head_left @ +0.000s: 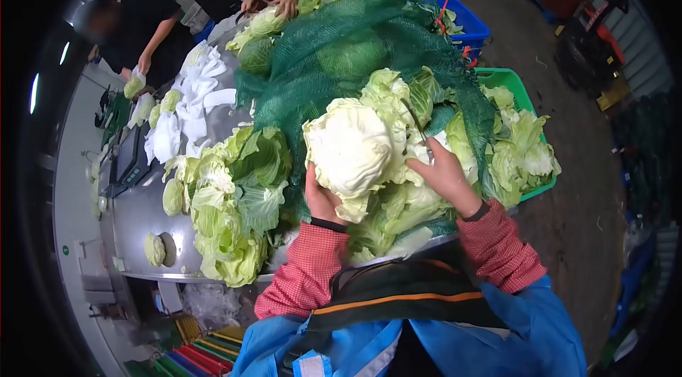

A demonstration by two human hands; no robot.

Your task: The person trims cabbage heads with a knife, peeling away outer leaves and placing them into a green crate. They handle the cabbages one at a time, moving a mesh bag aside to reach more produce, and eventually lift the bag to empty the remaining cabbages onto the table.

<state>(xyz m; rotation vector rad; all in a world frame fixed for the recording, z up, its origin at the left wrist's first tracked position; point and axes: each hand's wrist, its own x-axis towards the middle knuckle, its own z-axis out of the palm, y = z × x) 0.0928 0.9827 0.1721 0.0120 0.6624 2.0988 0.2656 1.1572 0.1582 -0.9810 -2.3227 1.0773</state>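
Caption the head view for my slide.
Left hand holds a pale cabbage, right hand a knife, green netting nearby.

Two hands of the wearer: one left hand [323, 196], one right hand [446, 177]. One knife [414, 120]. One cabbage [349, 148] held; the heaped ones overlap too much to count, as do the leaves [231, 242]. One bench [179, 226], one net [412, 36]. Two crates by the bench: one green crate [518, 86], one blue crate [472, 37]. Two co-workers [153, 25]. One screen [130, 151]. One pallet truck [593, 47].
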